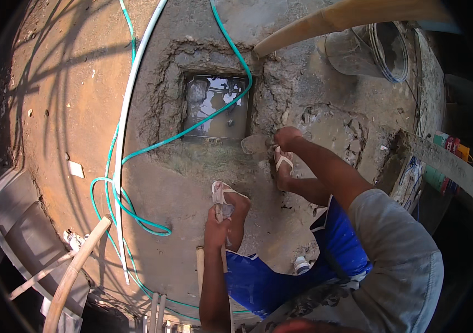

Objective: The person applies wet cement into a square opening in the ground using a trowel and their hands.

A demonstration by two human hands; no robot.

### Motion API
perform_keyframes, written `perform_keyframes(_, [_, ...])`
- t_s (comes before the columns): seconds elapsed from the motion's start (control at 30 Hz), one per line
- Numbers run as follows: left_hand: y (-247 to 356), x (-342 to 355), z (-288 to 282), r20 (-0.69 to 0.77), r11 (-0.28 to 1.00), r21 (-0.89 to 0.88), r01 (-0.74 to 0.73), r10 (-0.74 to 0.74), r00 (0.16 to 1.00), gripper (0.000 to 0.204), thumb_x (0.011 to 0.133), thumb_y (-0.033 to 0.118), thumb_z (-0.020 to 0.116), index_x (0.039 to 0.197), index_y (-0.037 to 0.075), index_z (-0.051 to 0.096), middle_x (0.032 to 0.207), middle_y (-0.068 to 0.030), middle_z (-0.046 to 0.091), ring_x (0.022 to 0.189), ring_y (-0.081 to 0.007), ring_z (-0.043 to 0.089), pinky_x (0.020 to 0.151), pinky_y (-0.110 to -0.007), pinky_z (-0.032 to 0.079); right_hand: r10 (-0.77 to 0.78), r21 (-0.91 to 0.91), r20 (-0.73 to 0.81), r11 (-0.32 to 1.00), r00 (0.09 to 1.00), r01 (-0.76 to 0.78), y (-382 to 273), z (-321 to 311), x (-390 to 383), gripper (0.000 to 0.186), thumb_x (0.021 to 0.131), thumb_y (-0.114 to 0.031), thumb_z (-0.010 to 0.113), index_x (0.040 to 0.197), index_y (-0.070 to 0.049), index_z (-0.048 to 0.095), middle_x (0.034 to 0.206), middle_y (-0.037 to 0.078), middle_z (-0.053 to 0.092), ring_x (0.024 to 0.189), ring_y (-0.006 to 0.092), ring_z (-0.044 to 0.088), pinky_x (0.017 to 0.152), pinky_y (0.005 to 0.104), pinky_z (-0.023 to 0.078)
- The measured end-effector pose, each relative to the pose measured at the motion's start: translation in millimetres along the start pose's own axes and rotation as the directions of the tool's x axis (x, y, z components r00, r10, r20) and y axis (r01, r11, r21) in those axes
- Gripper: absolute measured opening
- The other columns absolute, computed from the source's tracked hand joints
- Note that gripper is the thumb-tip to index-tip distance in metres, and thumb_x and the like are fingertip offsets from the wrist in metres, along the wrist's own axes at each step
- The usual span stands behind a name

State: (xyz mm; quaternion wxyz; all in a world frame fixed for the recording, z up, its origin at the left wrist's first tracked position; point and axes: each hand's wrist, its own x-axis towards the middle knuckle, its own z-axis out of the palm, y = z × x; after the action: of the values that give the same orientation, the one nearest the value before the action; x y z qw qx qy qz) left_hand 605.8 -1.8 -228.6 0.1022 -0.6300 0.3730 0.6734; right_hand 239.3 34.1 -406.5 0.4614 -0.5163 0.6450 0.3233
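My right hand (287, 137) is closed on the handle of a muddy trowel, whose grey blade (254, 145) rests beside the lower right corner of a square pit (214, 111) of murky water, set in rough wet mortar (164, 111). My left hand (217, 227) grips a narrow, mud-smeared pale tool (219, 204) above my sandaled left foot (236, 211); what kind of tool it is, I cannot tell. A teal hose (192, 128) crosses over the pit.
A white pipe (128, 100) lies along the left with looped hose. Bamboo poles (75, 266) stand at lower left, another (325, 22) leans at upper right near a metal bucket (347, 53). A plank (447, 166) and colored cans (439, 177) sit at right.
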Motion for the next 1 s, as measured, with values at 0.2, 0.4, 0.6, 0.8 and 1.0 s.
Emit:
perform_keyframes(0.2, [19, 95, 16, 0.114, 0.999, -0.016, 0.034, -0.032, 0.993, 0.050, 0.085, 0.003, 0.061, 0.133, 0.003, 0.047, 0.097, -0.0090, 0.062, 0.077, -0.0174, 0.062, 0.066, -0.031, 0.051, -0.026, -0.175, -0.426, 0.983, 0.905, -0.054, 61, -75, 217, 0.025, 0.093, -0.023, 0.053, 0.096, -0.012, 0.076, 0.103, 0.008, 0.075, 0.098, 0.0286, 0.072, 0.080, 0.0414, 0.058])
perform_keyframes(0.4, [17, 98, 1, 0.253, 0.957, 0.270, -0.107, 0.036, 0.967, 0.057, 0.088, 0.012, 0.065, 0.139, 0.001, 0.041, 0.111, -0.0221, 0.063, 0.104, -0.0349, 0.062, 0.090, -0.041, 0.049, -0.188, -0.452, -0.451, 0.891, 0.872, -0.042, 46, -98, 303, 0.021, 0.093, -0.018, 0.055, 0.091, -0.014, 0.076, 0.097, 0.004, 0.076, 0.093, 0.0231, 0.073, 0.076, 0.0377, 0.059])
perform_keyframes(0.6, [29, 76, 2, 0.328, 0.818, 0.426, -0.387, 0.259, 0.908, 0.056, 0.092, 0.019, 0.064, 0.139, 0.001, 0.040, 0.117, -0.0299, 0.062, 0.110, -0.0446, 0.061, 0.091, -0.045, 0.048, -0.197, -0.687, -0.261, 0.725, 0.945, -0.038, 41, -113, 311, 0.019, 0.089, -0.025, 0.064, 0.098, -0.017, 0.079, 0.100, 0.003, 0.076, 0.098, 0.0234, 0.072, 0.079, 0.0408, 0.058])
perform_keyframes(0.8, [23, 67, 15, 0.295, 0.651, 0.351, -0.674, 0.606, 0.739, 0.052, 0.092, 0.014, 0.062, 0.136, 0.000, 0.039, 0.120, -0.0303, 0.059, 0.108, -0.0479, 0.059, 0.088, -0.050, 0.047, -0.487, -0.885, -0.159, 0.456, 0.859, 0.095, -38, -253, 186, 0.022, 0.084, -0.029, 0.074, 0.100, -0.015, 0.076, 0.098, 0.005, 0.073, 0.096, 0.0267, 0.070, 0.079, 0.0423, 0.056])
perform_keyframes(1.0, [8, 50, 29, 0.319, 0.656, 0.359, -0.664, 0.582, 0.748, 0.052, 0.089, 0.012, 0.064, 0.134, 0.000, 0.041, 0.120, -0.0298, 0.059, 0.109, -0.0472, 0.059, 0.088, -0.050, 0.048, -0.768, -0.747, -0.590, 0.636, 0.249, 0.191, -195, -404, -89, 0.021, 0.084, -0.030, 0.074, 0.086, -0.010, 0.069, 0.079, 0.006, 0.065, 0.073, 0.0214, 0.061, 0.062, 0.0374, 0.048])
